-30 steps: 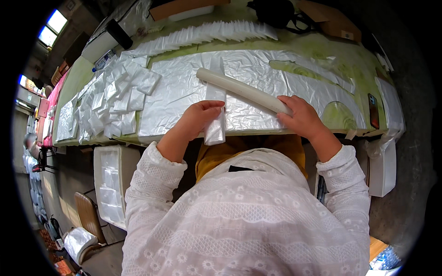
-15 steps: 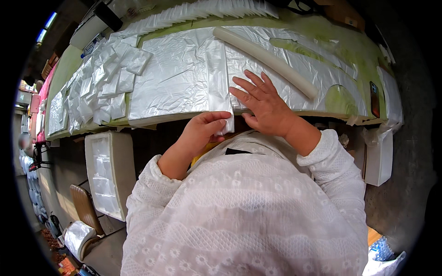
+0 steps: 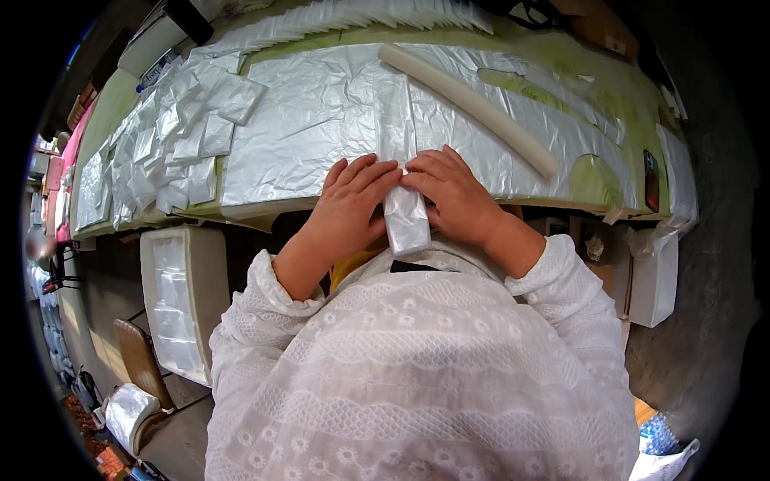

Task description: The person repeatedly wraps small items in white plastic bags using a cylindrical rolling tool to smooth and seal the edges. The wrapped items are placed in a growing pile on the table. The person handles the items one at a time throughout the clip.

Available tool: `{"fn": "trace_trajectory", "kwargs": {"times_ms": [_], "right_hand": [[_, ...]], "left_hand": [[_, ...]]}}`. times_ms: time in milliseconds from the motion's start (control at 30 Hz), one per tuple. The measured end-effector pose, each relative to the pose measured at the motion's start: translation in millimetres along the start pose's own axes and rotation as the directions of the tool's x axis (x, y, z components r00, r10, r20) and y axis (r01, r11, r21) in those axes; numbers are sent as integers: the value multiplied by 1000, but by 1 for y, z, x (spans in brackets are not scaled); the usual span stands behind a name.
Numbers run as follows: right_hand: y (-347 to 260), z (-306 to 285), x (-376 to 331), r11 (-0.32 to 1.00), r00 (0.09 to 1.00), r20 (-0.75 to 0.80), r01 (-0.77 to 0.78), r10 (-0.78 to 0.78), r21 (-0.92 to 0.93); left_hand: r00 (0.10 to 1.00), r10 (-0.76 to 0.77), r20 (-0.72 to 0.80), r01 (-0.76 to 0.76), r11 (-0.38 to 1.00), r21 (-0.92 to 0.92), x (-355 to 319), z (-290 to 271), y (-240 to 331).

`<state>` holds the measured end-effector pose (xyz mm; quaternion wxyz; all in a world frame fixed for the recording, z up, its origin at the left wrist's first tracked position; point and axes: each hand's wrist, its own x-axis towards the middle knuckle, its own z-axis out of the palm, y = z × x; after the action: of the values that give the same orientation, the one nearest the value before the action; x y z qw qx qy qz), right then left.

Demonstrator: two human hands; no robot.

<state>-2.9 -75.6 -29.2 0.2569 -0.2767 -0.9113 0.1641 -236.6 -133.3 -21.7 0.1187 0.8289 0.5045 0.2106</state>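
Observation:
A long, narrow strip of folded clear plastic film (image 3: 407, 223) runs toward me across the table, and its near end hangs over the front edge. My left hand (image 3: 346, 200) is closed on the strip's left side, fingers bent over its top. From the other side my right hand (image 3: 459, 196) grips the same strip, fingertips close to those of the left. Both thumbs are mostly hidden. Beneath the strip lies a wide sheet of shiny plastic film (image 3: 297, 120). A long pale roll or tube (image 3: 473, 112) rests slantwise beyond my right hand.
Many small folded plastic packets (image 3: 176, 140) lie heaped on the left of the green table (image 3: 622, 172). A row of similar packets (image 3: 345, 26) lines the back. A phone (image 3: 650, 180) sits at the right. Below left stands a white foam box (image 3: 210, 297) holding packets.
My right hand has come down from lying spread on the film and now grips the strip. My left hand has shifted up along it. More of the strip's end hangs toward me.

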Motion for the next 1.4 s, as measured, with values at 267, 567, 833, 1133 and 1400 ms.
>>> {"fn": "trace_trajectory", "kwargs": {"times_ms": [267,567,833,1133,1400], "right_hand": [[9,-1,6,993,996,-87,29,-20,111],[8,7,2,995,982,-190,31,-12,99],[10,7,-2,999,997,-80,-3,6,36],[8,1,2,996,994,-106,-23,32,83],[23,-14,24,940,970,17,-239,242,243]], "left_hand": [[997,-49,-63,51,999,19,9,14,7],[986,19,-165,-31,997,-72,3,31,8],[961,-37,-275,-8,987,-160,10,25,9],[981,-68,-179,54,995,-83,12,18,8],[950,-279,-138,253,951,-180,24,13,5]]}}
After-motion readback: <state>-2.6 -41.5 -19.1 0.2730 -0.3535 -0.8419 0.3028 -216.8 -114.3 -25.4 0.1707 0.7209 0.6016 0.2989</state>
